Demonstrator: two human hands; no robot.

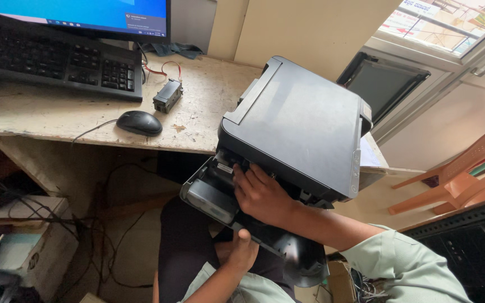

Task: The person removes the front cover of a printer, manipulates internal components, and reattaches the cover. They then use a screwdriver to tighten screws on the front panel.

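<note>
You have the dark grey plastic desktop printer tipped up at the edge of the worn, pale wooden desk, its closed lid facing the camera and its lower end hanging out over your lap. Your right hand reaches into the opened front of the machine, fingers curled in against the inner parts just under the casing; whether they grip a piece or only press on it, I cannot tell, since the fingertips are hidden inside. Your left hand sits below, thumb up, propping the black flap-like tray that hangs from the printer's underside. As things lie, I judge the opening-up is done: the front is exposed, a grey inner block shows, and a small black oblong module with red wires already lies loose on the desk, between the black keyboard and the printer. What looks left is the work inside the cavity, then closing and setting the printer level. The black wired mouse lies well apart, untouched.
</note>
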